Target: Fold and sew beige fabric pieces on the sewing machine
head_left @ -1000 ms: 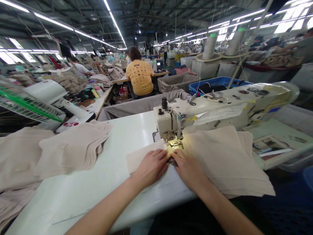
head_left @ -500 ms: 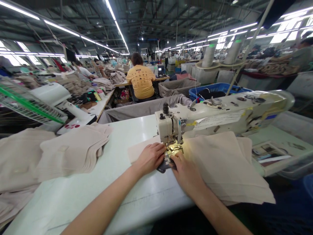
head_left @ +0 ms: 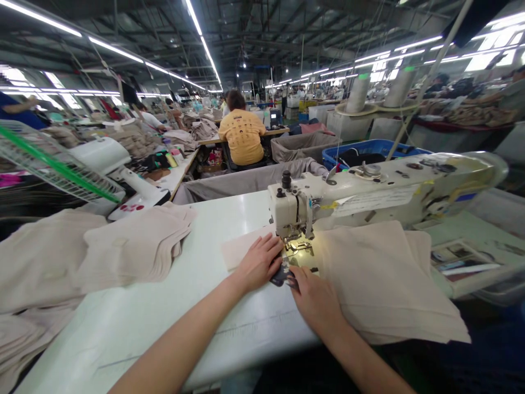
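My left hand (head_left: 259,264) lies palm down with its fingers extended, partly over a flat beige fabric piece (head_left: 238,250), left of the needle of a sewing machine (head_left: 289,210). Just in front of the lit presser foot area (head_left: 301,249), my right hand (head_left: 315,295) has bent fingers at the edge of a small dark piece (head_left: 279,276). What those fingers pinch, if anything, is hidden. Both hands are close together, with the dark piece between them. A stack of beige fabric panels (head_left: 389,284) lies right of my right hand, under the machine arm.
More beige panels (head_left: 135,246) are piled on the left of the pale table (head_left: 205,230). Behind them stands a white fan (head_left: 102,158). A grey cloth-lined bin (head_left: 246,178) and a blue basket (head_left: 369,148) sit beyond the table. A person in yellow (head_left: 241,137) sits ahead.
The view has turned slightly left. My right hand has drawn back a little from the presser foot, and my left hand lies flatter. A blue-sleeved person now shows at the far left.
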Demonstrator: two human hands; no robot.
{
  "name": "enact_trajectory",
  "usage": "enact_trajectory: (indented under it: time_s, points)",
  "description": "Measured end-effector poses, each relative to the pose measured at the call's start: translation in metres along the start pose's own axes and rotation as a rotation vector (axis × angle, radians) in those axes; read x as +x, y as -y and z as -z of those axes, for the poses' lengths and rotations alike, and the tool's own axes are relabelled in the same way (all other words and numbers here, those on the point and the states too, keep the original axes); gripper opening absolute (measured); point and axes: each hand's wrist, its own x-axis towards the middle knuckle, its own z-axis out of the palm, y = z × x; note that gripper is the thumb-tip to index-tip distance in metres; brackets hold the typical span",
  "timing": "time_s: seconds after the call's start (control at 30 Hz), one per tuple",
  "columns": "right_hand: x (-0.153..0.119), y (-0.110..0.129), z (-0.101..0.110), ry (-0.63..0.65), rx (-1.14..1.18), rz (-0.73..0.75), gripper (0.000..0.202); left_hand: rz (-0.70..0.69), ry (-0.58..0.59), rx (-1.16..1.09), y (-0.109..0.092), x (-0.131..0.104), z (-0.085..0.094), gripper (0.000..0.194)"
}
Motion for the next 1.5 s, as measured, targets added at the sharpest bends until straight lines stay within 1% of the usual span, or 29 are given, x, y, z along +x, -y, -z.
enact_trajectory:
  time_s: [0.1, 0.17, 0.3, 0.37, 0.43, 0.5, 0.57, 0.6, 0.63, 0.67, 0.73, 0.8, 0.83, 0.87, 0.93, 1.03, 1.1, 1.13, 1.17, 1.2, 1.27, 1.3, 1.4, 1.5]
  points:
    - [-0.002, 0.000, 0.000, -0.005, 0.001, 0.001, 0.027, 0.023, 0.015, -0.005, -0.002, -0.003, -0.001, 0.038]
    - [-0.003, -0.001, 0.000, -0.008, 0.010, -0.013, 0.027, 0.034, 0.005, 0.010, -0.008, -0.012, -0.002, 0.040]
    - [-0.005, -0.004, 0.001, -0.035, 0.041, -0.088, 0.031, 0.044, 0.015, 0.055, -0.035, -0.043, -0.004, 0.045]
    - [-0.006, -0.005, 0.001, -0.056, 0.073, -0.112, 0.033, 0.072, 0.039, 0.066, -0.050, -0.056, 0.000, 0.047]
    - [-0.006, -0.007, 0.000, -0.076, 0.115, -0.123, 0.034, 0.104, 0.061, 0.046, -0.057, -0.062, 0.006, 0.045]
    - [-0.007, -0.009, -0.002, -0.103, 0.170, -0.122, 0.034, 0.107, 0.070, -0.014, -0.055, -0.061, 0.015, 0.038]
    - [-0.008, -0.012, -0.004, -0.147, 0.252, -0.107, 0.035, 0.062, 0.078, -0.080, -0.045, -0.057, 0.022, 0.033]
    - [-0.009, -0.014, -0.004, -0.178, 0.301, -0.098, 0.036, 0.036, 0.088, -0.088, -0.039, -0.054, 0.025, 0.033]
    - [-0.010, -0.016, -0.004, -0.211, 0.350, -0.090, 0.037, 0.043, 0.095, -0.054, -0.033, -0.053, 0.028, 0.031]
    - [-0.012, -0.017, -0.004, -0.243, 0.395, -0.082, 0.038, 0.090, 0.104, 0.014, -0.028, -0.052, 0.030, 0.028]
    - [-0.016, -0.020, -0.001, -0.295, 0.460, -0.064, 0.039, 0.285, 0.132, 0.204, -0.022, -0.051, 0.033, 0.022]
    - [-0.022, -0.022, 0.002, -0.293, 0.494, -0.020, 0.041, 0.489, 0.181, 0.357, -0.021, -0.053, 0.036, 0.026]
    - [-0.025, -0.022, 0.004, -0.267, 0.498, 0.013, 0.042, 0.555, 0.208, 0.398, -0.022, -0.053, 0.037, 0.029]
    - [-0.028, -0.021, 0.006, -0.226, 0.488, 0.051, 0.044, 0.597, 0.232, 0.419, -0.023, -0.054, 0.040, 0.030]
    - [-0.033, -0.019, 0.010, -0.119, 0.417, 0.114, 0.049, 0.638, 0.264, 0.435, -0.026, -0.056, 0.044, 0.031]
    - [-0.036, -0.015, 0.015, 0.030, 0.235, 0.141, 0.050, 0.656, 0.284, 0.439, -0.031, -0.057, 0.050, 0.030]
    - [-0.036, -0.012, 0.018, 0.082, 0.162, 0.136, 0.049, 0.621, 0.269, 0.441, -0.036, -0.055, 0.049, 0.027]
    - [-0.036, -0.011, 0.020, 0.094, 0.149, 0.135, 0.048, 0.564, 0.242, 0.425, -0.038, -0.054, 0.046, 0.025]
    - [-0.035, -0.011, 0.021, 0.099, 0.146, 0.138, 0.048, 0.471, 0.204, 0.391, -0.042, -0.052, 0.041, 0.024]
    - [-0.035, -0.011, 0.022, 0.102, 0.147, 0.145, 0.049, 0.348, 0.165, 0.339, -0.045, -0.050, 0.035, 0.024]
    - [-0.033, -0.012, 0.024, 0.111, 0.154, 0.169, 0.051, 0.098, 0.092, 0.217, -0.052, -0.044, 0.020, 0.031]
    - [-0.032, -0.012, 0.024, 0.119, 0.157, 0.178, 0.052, 0.027, 0.074, 0.176, -0.055, -0.041, 0.012, 0.035]
    - [-0.028, -0.013, 0.024, 0.148, 0.151, 0.165, 0.056, 0.002, 0.036, 0.132, -0.058, -0.031, -0.004, 0.037]
    - [-0.022, -0.013, 0.022, 0.150, 0.133, 0.112, 0.055, 0.009, 0.025, 0.121, -0.055, -0.022, -0.007, 0.036]
